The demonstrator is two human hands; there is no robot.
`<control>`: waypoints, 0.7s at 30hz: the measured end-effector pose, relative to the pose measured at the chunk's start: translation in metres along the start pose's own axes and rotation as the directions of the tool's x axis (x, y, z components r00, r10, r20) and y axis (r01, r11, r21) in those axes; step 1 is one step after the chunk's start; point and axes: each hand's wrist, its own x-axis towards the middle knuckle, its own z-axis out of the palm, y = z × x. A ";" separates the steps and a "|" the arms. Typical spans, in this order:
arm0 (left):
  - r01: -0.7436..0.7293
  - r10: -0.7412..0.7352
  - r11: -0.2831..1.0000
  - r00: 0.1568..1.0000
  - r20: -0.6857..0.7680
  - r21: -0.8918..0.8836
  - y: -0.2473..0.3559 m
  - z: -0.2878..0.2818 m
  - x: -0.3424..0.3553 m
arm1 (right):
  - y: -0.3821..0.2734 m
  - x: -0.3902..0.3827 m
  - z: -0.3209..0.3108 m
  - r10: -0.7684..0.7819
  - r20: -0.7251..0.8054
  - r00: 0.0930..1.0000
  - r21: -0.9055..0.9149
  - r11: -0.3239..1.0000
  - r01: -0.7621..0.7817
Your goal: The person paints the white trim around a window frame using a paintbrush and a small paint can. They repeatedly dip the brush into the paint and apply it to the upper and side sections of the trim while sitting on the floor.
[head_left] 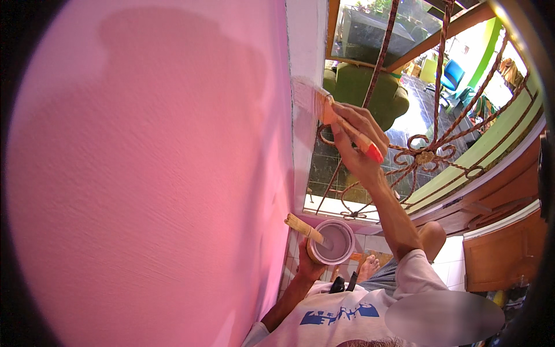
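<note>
My right hand [363, 136] grips a paintbrush [325, 109] with a wooden handle and a red end. Its bristles touch the pale strip [306, 58] between the pink wall and the window opening, where a patch of light mauve paint shows beside them. Lower down, my left hand [309, 264] is wrapped round the side of a paint can [351, 231]; some of its fingers are hidden behind the can. Greyish-mauve paint [337, 243] lies inside. A wooden stick [303, 227] leans out over the can's rim toward the wall.
A pink wall [156, 185] fills the left side, with a shadow on it. Twisted iron window bars [426, 156] stand close beside my right hand. Beyond them are a green armchair [370, 87] and a blue chair [452, 74]. Wooden cabinets [503, 248] stand at the right.
</note>
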 end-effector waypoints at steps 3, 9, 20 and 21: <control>-0.022 0.030 0.993 0.997 -0.067 0.119 0.000 -0.001 0.000 | -0.001 -0.003 0.004 -0.026 0.030 0.999 -0.006 1.000 0.026; -0.025 0.043 0.980 0.995 -0.091 0.196 -0.002 0.001 -0.001 | 0.006 -0.012 0.005 -0.055 0.035 0.998 -0.039 0.998 0.057; -0.063 0.085 0.961 0.994 -0.070 0.270 -0.004 0.005 -0.004 | 0.005 -0.011 -0.006 0.036 -0.014 0.999 -0.062 0.997 -0.037; -0.067 0.101 0.947 0.990 -0.094 0.314 -0.004 0.009 -0.004 | 0.010 -0.008 -0.006 0.044 -0.019 0.999 -0.061 0.997 -0.046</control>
